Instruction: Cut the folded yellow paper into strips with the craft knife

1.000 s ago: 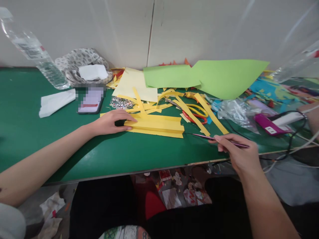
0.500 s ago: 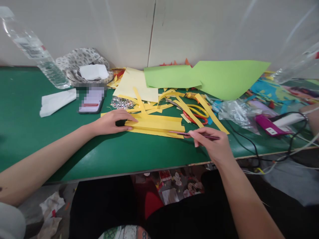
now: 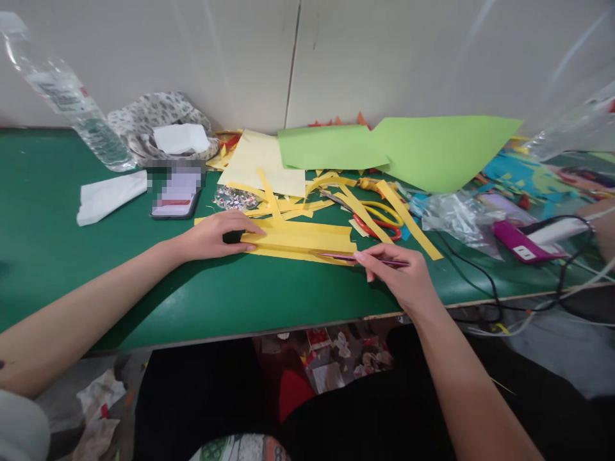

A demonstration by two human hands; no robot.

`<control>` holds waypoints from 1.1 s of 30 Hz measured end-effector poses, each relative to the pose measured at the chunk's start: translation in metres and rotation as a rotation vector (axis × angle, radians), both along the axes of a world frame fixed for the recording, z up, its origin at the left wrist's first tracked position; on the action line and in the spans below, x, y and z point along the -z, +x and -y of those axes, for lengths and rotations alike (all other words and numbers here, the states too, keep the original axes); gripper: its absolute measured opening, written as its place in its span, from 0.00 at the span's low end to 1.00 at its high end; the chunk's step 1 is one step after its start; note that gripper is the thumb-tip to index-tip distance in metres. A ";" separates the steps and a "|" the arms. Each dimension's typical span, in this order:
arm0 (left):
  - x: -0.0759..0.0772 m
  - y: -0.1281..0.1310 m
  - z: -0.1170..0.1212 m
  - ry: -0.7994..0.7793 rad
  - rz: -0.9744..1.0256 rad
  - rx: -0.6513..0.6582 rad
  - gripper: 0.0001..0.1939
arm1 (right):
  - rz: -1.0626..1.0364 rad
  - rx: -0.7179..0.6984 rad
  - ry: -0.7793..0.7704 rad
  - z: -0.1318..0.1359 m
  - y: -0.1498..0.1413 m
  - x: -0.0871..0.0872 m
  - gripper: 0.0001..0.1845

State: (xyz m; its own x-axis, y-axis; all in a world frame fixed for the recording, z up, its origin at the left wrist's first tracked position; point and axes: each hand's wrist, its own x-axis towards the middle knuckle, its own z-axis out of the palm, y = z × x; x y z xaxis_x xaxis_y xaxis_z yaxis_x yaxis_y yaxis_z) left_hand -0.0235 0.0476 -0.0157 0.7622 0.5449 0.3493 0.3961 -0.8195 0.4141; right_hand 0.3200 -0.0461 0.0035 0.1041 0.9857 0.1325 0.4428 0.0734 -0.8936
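Observation:
A folded sheet of yellow paper lies on the green table, with creases along its length and its near flap raised. My left hand is at its left end, the thumb and fingers pinching the raised fold. My right hand is closed round a slim pink pointed tool, whose kind I cannot make out. The tool's tip lies along the paper's near edge, toward the right end. Behind the paper are loose yellow strips and scissors with yellow and red handles.
Green paper sheets and a cream sheet lie at the back. A phone, a tissue and a water bottle stand or lie leftward. At right are a clear plastic bag, a magenta box and cables.
My right hand has moved left with the pink tool, whose tip slid a little further left along the paper's near edge. My left hand has stayed in place.

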 end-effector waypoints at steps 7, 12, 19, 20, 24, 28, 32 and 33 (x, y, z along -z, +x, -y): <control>-0.002 0.001 0.001 -0.006 0.004 -0.005 0.16 | -0.033 0.043 -0.002 0.004 0.020 0.004 0.13; -0.001 0.001 0.000 0.000 0.002 -0.003 0.16 | -0.042 0.087 -0.019 0.007 0.033 0.003 0.13; 0.000 0.001 0.000 0.014 0.017 0.010 0.15 | -0.042 0.137 0.004 0.013 0.050 0.000 0.11; 0.000 0.001 0.000 0.014 0.015 0.008 0.15 | -0.036 0.146 0.005 0.013 0.053 0.000 0.11; -0.001 0.001 0.001 0.004 0.005 -0.003 0.16 | -0.014 0.190 0.028 0.015 0.063 -0.002 0.11; -0.001 0.001 0.000 0.001 0.005 -0.003 0.15 | -0.129 0.275 0.106 0.016 0.063 -0.007 0.11; 0.000 0.001 0.000 0.006 0.010 0.001 0.15 | -0.277 0.210 0.109 0.015 0.051 -0.004 0.13; 0.000 0.001 0.000 0.005 0.008 0.001 0.15 | -0.264 0.175 0.086 0.014 0.047 -0.002 0.13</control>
